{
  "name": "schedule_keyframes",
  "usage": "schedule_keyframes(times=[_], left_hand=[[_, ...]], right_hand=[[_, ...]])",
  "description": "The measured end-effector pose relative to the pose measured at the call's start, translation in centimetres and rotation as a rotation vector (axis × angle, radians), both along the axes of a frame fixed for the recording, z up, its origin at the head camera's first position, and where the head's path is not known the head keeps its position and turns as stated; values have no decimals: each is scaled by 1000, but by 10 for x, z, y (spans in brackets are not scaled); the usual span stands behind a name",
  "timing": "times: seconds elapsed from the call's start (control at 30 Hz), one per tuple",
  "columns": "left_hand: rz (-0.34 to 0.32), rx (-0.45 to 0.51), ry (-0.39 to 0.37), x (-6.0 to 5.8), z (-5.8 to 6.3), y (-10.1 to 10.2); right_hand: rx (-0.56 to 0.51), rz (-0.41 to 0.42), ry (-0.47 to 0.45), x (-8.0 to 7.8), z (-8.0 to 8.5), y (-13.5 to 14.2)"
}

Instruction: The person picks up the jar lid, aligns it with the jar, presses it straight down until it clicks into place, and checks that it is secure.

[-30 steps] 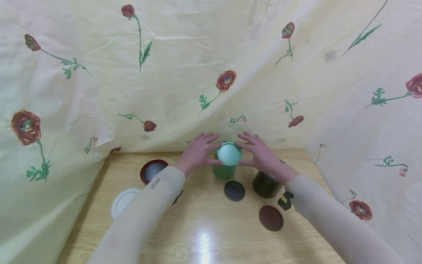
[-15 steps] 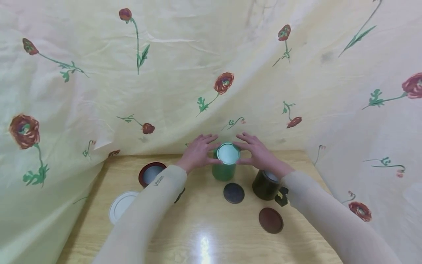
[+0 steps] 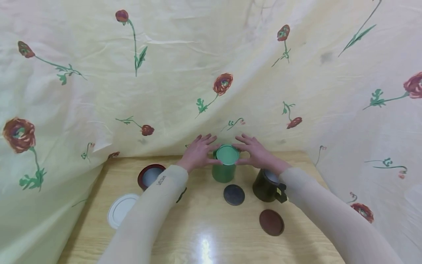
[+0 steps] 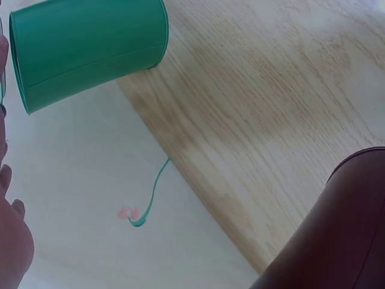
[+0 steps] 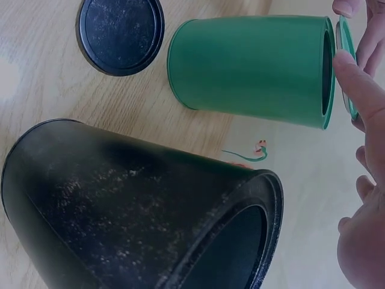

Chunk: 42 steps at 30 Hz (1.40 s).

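Note:
A round green lid point(image 3: 228, 154) is held level over a green can point(image 3: 223, 174). My left hand point(image 3: 199, 152) pinches the lid's left edge with thumb and forefinger, the other fingers spread. On the opposite edge, my right hand point(image 3: 257, 152) pinches it the same way. In the right wrist view a narrow gap separates the lid point(image 5: 349, 45) from the can's open rim, and the can point(image 5: 249, 69) stands upright on the table. Only part of the left hand point(image 4: 12, 241) shows at the left wrist view's border.
An open black can point(image 3: 265, 185) stands right of the green one, under the right forearm. Nearby lie a black lid point(image 3: 234, 194) and a dark red lid point(image 3: 271, 222). Leftward are an open dark red can point(image 3: 142, 179) and a white lid point(image 3: 120, 211). Flowered cloth point(image 3: 178, 91) hangs behind.
The lid's bright glare has gone and its surface now looks green. Both hands have kept nearly the same place around it; the head view has shifted slightly.

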<state>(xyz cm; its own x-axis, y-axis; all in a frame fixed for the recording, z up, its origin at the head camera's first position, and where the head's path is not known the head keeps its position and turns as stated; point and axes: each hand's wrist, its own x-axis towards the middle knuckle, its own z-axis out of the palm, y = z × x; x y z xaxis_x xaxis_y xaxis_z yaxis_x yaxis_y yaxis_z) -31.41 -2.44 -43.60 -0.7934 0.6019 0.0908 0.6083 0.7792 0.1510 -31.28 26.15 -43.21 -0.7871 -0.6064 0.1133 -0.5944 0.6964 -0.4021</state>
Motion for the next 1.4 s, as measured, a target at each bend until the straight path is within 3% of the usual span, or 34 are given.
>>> schedule_keyframes(times=[0.6,1.17,1.4], left_hand=[[28,-10,-107,-3,-4,-3],[40,-122,-103,-4,1,-1],[61,-157,-108,-3,-2,3]], right_hand=[[18,24,-81,-7,0,-8],[16,2,-127,-10,-3,-8],[56,-3,-126,-10,-5,-5]])
